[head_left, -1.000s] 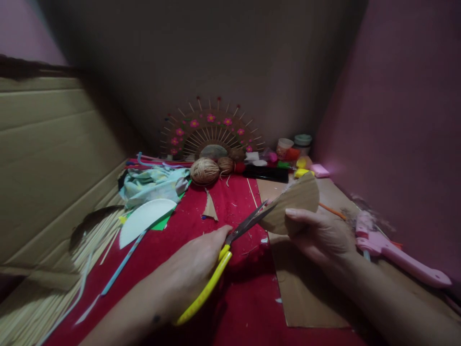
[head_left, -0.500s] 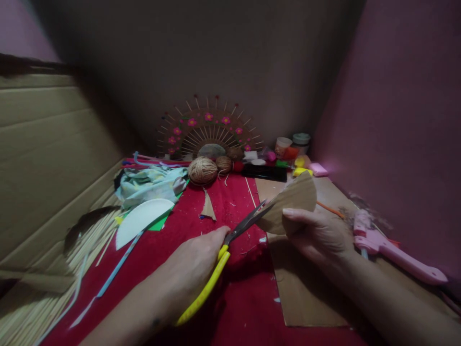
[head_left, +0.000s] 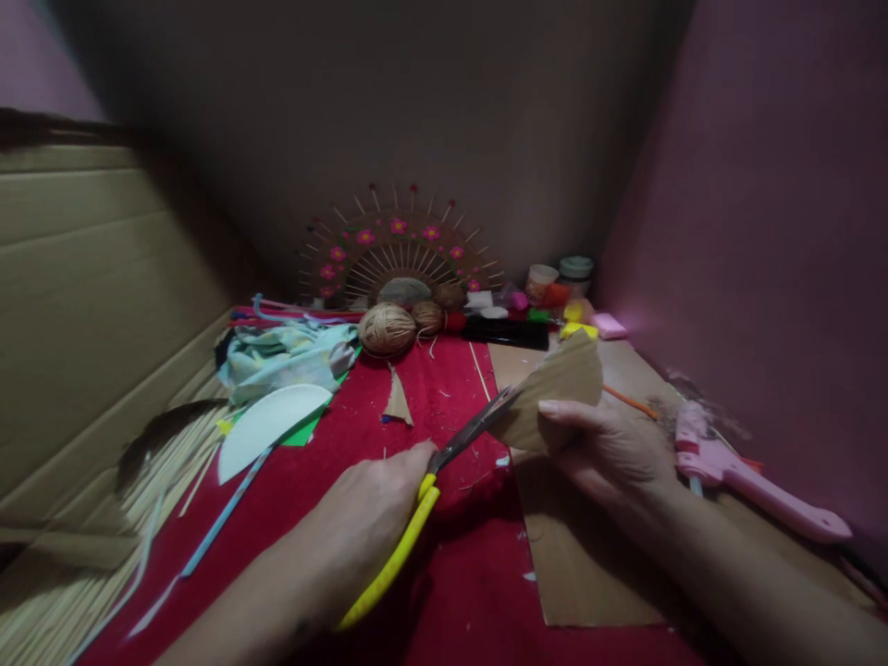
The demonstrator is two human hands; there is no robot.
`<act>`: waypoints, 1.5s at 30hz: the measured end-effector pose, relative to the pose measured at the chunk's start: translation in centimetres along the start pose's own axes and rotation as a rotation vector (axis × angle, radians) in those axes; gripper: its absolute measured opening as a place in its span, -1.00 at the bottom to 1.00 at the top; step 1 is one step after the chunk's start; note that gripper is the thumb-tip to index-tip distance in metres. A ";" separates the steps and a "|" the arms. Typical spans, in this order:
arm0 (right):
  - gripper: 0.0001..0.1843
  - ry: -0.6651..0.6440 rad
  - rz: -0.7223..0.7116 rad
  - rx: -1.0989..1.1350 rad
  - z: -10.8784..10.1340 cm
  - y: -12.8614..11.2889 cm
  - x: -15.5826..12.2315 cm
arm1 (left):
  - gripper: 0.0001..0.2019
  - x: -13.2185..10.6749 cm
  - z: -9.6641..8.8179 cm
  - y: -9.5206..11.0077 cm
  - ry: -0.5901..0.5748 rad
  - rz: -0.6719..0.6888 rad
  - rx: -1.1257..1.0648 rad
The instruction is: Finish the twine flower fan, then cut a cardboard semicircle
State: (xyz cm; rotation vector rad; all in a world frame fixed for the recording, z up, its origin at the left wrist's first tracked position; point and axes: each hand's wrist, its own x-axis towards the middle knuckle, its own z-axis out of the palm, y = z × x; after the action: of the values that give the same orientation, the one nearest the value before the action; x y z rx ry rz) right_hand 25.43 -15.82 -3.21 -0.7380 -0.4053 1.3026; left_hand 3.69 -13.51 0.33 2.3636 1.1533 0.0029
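Observation:
My left hand [head_left: 375,518] grips yellow-handled scissors [head_left: 416,509], whose blades reach up and right into the edge of a fan-shaped brown cardboard piece [head_left: 559,388]. My right hand [head_left: 610,449] holds that cardboard piece from below, thumb on its lower edge, above a flat cardboard sheet [head_left: 589,555] lying on the red cloth [head_left: 450,573].
A pink glue gun [head_left: 742,481] lies at the right. Twine balls [head_left: 387,329], a stick fan with pink flowers [head_left: 399,254], small jars [head_left: 555,277], a crumpled cloth [head_left: 288,356], a white half plate [head_left: 267,421] and bamboo sticks [head_left: 83,564] sit left and back. Cardboard walls enclose the space.
The scissors' blades have closed a little into the cardboard piece, and the view has shifted slightly; both hands stay in nearly the same place.

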 end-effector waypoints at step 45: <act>-0.56 -0.012 -0.033 -0.015 0.1 0.0 -0.1 | -0.78 0.4 1.4 -0.4 0.072 0.031 0.110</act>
State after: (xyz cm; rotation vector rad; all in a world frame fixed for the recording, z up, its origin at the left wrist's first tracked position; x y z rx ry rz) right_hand 25.35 -15.86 -3.08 -0.7335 -0.4357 1.2744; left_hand 3.99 -13.67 -1.17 2.4963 1.1783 0.0366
